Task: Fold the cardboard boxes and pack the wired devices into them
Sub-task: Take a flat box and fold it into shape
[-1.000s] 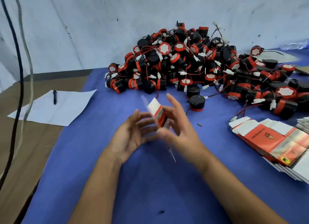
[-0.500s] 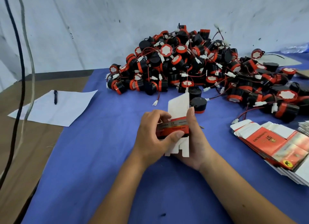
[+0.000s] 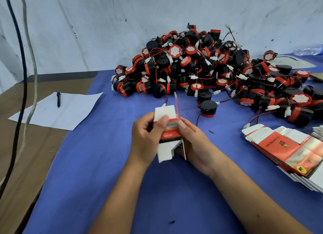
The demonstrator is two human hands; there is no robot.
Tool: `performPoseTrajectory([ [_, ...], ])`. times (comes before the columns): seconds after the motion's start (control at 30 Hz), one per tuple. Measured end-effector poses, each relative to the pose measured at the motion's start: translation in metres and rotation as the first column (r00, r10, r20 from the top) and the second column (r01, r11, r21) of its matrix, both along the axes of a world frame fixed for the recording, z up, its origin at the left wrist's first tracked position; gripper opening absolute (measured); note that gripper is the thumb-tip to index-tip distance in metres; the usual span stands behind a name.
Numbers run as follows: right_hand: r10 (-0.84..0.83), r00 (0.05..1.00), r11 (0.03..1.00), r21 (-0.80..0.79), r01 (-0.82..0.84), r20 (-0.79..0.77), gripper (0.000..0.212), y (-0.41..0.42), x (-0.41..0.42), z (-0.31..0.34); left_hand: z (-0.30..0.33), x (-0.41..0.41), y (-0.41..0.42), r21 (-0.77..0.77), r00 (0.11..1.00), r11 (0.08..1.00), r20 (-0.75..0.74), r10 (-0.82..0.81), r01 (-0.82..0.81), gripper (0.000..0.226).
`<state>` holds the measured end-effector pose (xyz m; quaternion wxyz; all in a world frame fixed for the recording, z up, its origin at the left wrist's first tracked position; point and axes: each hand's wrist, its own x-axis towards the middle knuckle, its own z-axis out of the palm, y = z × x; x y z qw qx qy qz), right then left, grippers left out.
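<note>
Above the blue cloth (image 3: 97, 164), left hand (image 3: 146, 139) and right hand (image 3: 195, 144) gripping cardboard box (image 3: 170, 129), long axis pointing away

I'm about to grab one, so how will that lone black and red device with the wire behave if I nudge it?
The device stands on its flat end, so it should slide, not roll. Tipped over, its round body may roll. Its thin wire will likely trail limply.

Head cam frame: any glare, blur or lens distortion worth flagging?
Head view: glare washes out the silver panels on the flat orange-and-white carton stack; the thin flap edge of the small orange-and-white cardboard box looks smeared; wide-angle bends the hanging cables at left; lighting soft, shadows faint.
</note>
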<state>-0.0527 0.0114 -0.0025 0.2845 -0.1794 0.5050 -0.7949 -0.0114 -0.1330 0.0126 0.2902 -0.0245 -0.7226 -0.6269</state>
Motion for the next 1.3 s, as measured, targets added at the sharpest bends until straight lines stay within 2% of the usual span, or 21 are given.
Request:
performPoseTrajectory([
  [0.07,-0.027,0.997,0.996,0.08,0.033,-0.074,0.093,0.002,-0.002,0.0,0.003,0.0,-0.003,0.259,0.998,0.966,0.061,0.007,-0.023,0.03],
  [0.1,-0.036,0.983,0.985,0.159,0.064,-0.178,0.103,0.003,-0.002,0.0,0.003,0.0,-0.006,0.38,0.994,0.925,0.102,-0.039,-0.002,0.028],
  [0.17,0.002,0.928,0.961,0.256,0.1,-0.372,0.12,0.006,-0.002,0.0,0.003,0.002,-0.01,0.508,0.97,0.859,0.177,-0.166,0.054,0.024],
  [0.33,0.103,0.892,0.986,0.165,-0.032,-0.441,0.113,0.011,-0.006,-0.003,0.007,0.004,-0.005,0.53,0.912,0.841,0.281,-0.298,0.111,0.035],
  [0.4,0.107,0.874,0.982,0.189,-0.018,-0.474,0.113,0.015,-0.01,-0.003,0.007,0.004,-0.005,0.526,0.901,0.843,0.304,-0.311,0.114,0.025],
  [0.5,0.123,0.852,0.969,0.246,0.008,-0.51,0.112,0.019,-0.011,-0.004,0.009,0.005,-0.003,0.56,0.868,0.822,0.35,-0.351,0.106,0.029],
  [0.63,0.019,0.747,0.932,0.283,0.228,-0.664,0.1,0.014,-0.01,-0.006,0.008,0.004,-0.001,0.578,0.826,0.806,0.389,-0.408,0.126,0.041],
  [0.73,-0.085,0.661,0.898,0.23,0.375,-0.746,0.067,0.013,-0.011,-0.006,0.006,0.002,0.0,0.479,0.819,0.854,0.395,-0.416,0.203,0.04],
  [0.8,-0.192,0.701,0.902,0.158,0.401,-0.687,0.049,0.014,-0.011,-0.006,0.004,0.002,0.003,0.408,0.861,0.885,0.34,-0.377,0.226,0.044],
  [0.9,-0.358,0.794,0.901,0.042,0.432,-0.491,0.044,0.01,-0.011,-0.007,-0.001,-0.002,0.001,0.345,0.947,0.927,0.223,-0.232,0.146,0.053],
  [0.93,-0.409,0.831,0.896,0.009,0.444,-0.377,0.046,0.007,-0.012,-0.007,-0.002,-0.002,0.001,0.368,0.944,0.917,0.222,-0.245,0.152,0.065],
  [1.0,-0.446,0.881,0.894,-0.022,0.448,-0.16,0.054,0.002,-0.012,-0.005,-0.008,-0.002,0.004,0.44,0.879,0.857,0.253,-0.404,0.267,0.1],
  [1.07,-0.434,0.899,0.901,-0.037,0.432,-0.061,0.067,-0.002,-0.011,-0.006,-0.013,-0.003,0.013,0.42,0.819,0.827,0.27,-0.507,0.374,0.119],
  [1.13,-0.419,0.907,0.908,-0.048,0.417,-0.034,0.076,-0.004,-0.008,-0.007,-0.015,-0.004,0.023,0.399,0.839,0.844,0.258,-0.48,0.36,0.117],
  [1.2,-0.416,0.907,0.909,-0.035,0.415,-0.063,0.075,-0.007,-0.006,-0.009,-0.016,-0.006,0.028,0.385,0.907,0.888,0.226,-0.356,0.252,0.103],
  [1.3,-0.429,0.884,0.895,0.042,0.444,-0.186,0.065,-0.013,0.0,-0.011,-0.024,-0.007,0.034,0.276,0.976,0.958,0.177,-0.131,0.079,0.059],
])
